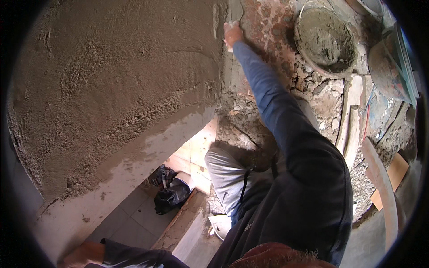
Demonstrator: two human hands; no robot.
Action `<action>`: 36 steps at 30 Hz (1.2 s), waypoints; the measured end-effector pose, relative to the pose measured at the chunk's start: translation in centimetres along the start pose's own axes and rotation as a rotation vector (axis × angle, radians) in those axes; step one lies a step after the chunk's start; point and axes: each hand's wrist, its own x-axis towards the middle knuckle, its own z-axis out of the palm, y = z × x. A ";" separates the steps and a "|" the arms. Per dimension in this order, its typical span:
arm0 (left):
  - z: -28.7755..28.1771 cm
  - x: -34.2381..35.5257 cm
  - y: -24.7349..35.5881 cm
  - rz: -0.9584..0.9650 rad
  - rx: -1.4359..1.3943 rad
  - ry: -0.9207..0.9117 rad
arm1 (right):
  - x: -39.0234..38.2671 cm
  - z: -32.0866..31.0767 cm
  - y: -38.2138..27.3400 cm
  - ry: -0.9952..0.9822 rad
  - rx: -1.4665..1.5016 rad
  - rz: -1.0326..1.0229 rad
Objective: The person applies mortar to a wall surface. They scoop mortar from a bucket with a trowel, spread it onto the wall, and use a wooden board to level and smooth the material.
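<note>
My right hand (232, 33) reaches far up at the end of a blue sleeve and grips a plastering trowel (235, 10). The blade lies against the right edge of a wall (111, 80) covered in wet grey plaster. My left hand (82, 254) is low at the bottom left, resting against the smoother base of that wall. Its fingers are too hidden to tell whether they hold anything. My bent knee in grey trousers (225, 172) is below the right arm.
A round pan of grey mortar (326, 40) sits on rubble at the upper right, beside a tilted bowl (389, 67). Bent pipes (351, 116) and a wooden piece (393, 176) lie at the right. A black bag (172, 196) lies on the tiled floor below.
</note>
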 end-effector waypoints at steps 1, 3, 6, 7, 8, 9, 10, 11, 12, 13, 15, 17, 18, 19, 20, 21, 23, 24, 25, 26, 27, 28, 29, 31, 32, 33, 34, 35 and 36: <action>0.6 -0.1 -0.7 0.054 0.142 -0.007 | 0.0 -0.3 2.7 0.069 -0.063 -0.066; 0.2 0.0 -1.9 0.187 0.476 0.007 | -2.8 0.7 3.8 0.082 -0.020 -0.056; -0.5 0.2 -1.3 0.153 0.529 0.119 | -8.5 1.1 1.5 -0.040 0.209 0.124; 0.7 -0.5 0.6 -0.006 0.232 0.184 | -9.1 0.8 1.1 -0.076 0.350 0.183; 1.1 -0.7 0.8 0.042 0.249 0.180 | -9.6 0.5 1.5 -0.106 0.494 0.247; 1.4 -0.9 1.1 0.091 0.265 0.178 | -10.0 0.2 1.9 -0.139 0.637 0.310; 3.9 -1.7 1.0 0.129 0.239 0.141 | -10.1 -2.3 3.6 -0.150 0.681 0.330; 3.8 -1.2 0.3 0.133 0.170 0.176 | -10.3 -3.2 3.8 -0.230 0.721 0.336; 3.6 -0.9 -0.2 0.135 0.099 0.209 | -10.5 -4.2 3.9 -0.307 0.758 0.342; 3.6 -0.7 -0.4 0.182 0.103 0.186 | -11.3 -5.5 3.5 -0.346 0.781 0.376; 3.1 -0.4 0.1 0.279 0.119 0.151 | -13.3 -8.1 1.8 -0.429 0.683 0.264; 3.5 -0.8 2.3 0.128 -0.062 0.165 | -15.7 -12.1 -0.6 -0.425 0.598 0.191; 3.5 -1.3 2.9 0.048 -0.151 0.170 | -17.0 -14.7 -2.6 -0.446 0.474 0.097; 3.2 -0.9 0.8 0.081 -0.041 0.162 | -18.4 -18.0 -4.6 -0.459 0.354 0.008; 3.2 -0.9 0.4 0.108 0.060 0.154 | -19.3 -20.9 -5.3 -0.465 0.229 -0.077; 3.1 -1.0 0.2 0.057 0.000 0.135 | -18.2 -24.0 -4.0 -0.346 -0.016 -0.247; 3.5 -0.1 -2.7 0.124 0.087 0.113 | -15.9 -32.7 -2.1 0.000 -0.624 -0.709; 3.3 1.3 -6.6 0.247 0.245 0.133 | -16.2 -35.9 -3.7 0.057 -0.900 -0.697; 3.0 2.3 -8.6 0.387 0.402 0.135 | -16.7 -39.2 -5.3 0.113 -1.177 -0.686; 2.8 2.3 -8.5 0.428 0.433 0.141 | -18.3 -41.8 -10.3 -0.002 -1.349 -0.351; 2.6 2.2 -8.7 0.461 0.457 0.150 | -19.2 -43.4 -14.3 -0.045 -1.462 -0.255; 3.0 1.5 -6.6 0.409 0.358 0.163 | -19.4 -44.1 -16.1 -0.103 -1.563 -0.156; 3.5 1.3 -6.0 0.425 0.501 0.160 | -17.3 -45.0 -14.9 -0.044 -1.664 -0.216; 4.2 1.2 -6.9 0.522 1.063 0.145 | -10.3 -45.4 -12.0 0.086 -1.863 -0.364; 3.8 1.7 -8.4 0.493 1.008 0.169 | -9.3 -43.9 -12.0 0.082 -1.881 -0.385; 3.6 2.1 -9.9 0.466 0.945 0.194 | -8.6 -42.4 -12.1 0.078 -1.897 -0.403; 3.8 2.4 -11.1 0.443 0.872 0.218 | -8.4 -41.2 -11.8 0.072 -1.912 -0.412; 4.9 1.0 -8.1 0.224 0.163 0.200 | -9.1 -40.1 -10.9 -0.014 -1.945 -0.425; 4.5 1.3 -8.6 0.194 -0.096 0.188 | -10.1 -38.9 -10.3 -0.095 -1.969 -0.460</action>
